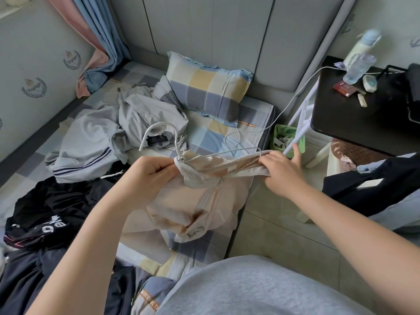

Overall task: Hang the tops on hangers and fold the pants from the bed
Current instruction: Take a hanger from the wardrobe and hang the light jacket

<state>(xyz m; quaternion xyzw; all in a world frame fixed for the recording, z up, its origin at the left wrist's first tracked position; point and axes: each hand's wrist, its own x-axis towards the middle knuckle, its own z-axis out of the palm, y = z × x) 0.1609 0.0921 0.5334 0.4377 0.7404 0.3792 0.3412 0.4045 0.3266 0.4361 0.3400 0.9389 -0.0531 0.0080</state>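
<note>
Head view, top: a peach top (200, 201) is stretched between both hands above the near edge of the bed (247, 114), with its lower part bunched on the sheet.
Hanger: a white hanger (176, 144) sits at the top's neck. Its hook rises up and left just above the left hand, and one thin arm runs along the upper edge of the cloth toward the right hand.
Left hand (145, 176): its fingers are curled, pinching the collar where the hanger's stem comes out.
Right hand (284, 173): it grasps the shoulder edge of the top, index finger stretched out straight.
Grey clothes (91, 142): heaped on the bed beyond the left hand, beside the checked pillow (209, 89).
Black clothes (45, 212): piled at the left, near the left forearm.
Side table (354, 123): dark, right of the bed, with a clear bottle (356, 67) on it.
</note>
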